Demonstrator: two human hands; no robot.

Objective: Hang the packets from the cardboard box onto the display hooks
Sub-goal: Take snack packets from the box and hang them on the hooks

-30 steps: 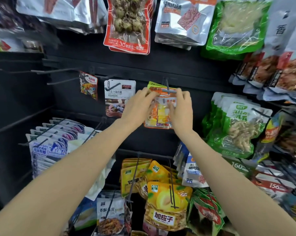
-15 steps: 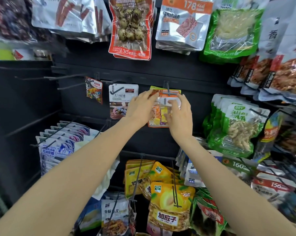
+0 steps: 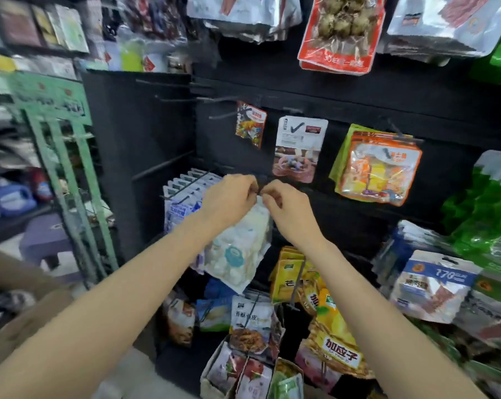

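At the middle of the black display panel [image 3: 145,133] I see my left hand [image 3: 229,201] and right hand [image 3: 286,208] close together, fingers curled, pinching the top edge of a white packet [image 3: 237,254] that hangs below them. Up and to the right, the orange packets [image 3: 379,168] hang on their hook [image 3: 394,131].

Black display board [image 3: 358,90] behind everything — orange-edged packet [image 3: 379,171] with yellow and red pieces showing through, white packet [image 3: 240,251] with a teal round mark, yellow packets [image 3: 286,280] below, a green rack [image 3: 65,145] at left.
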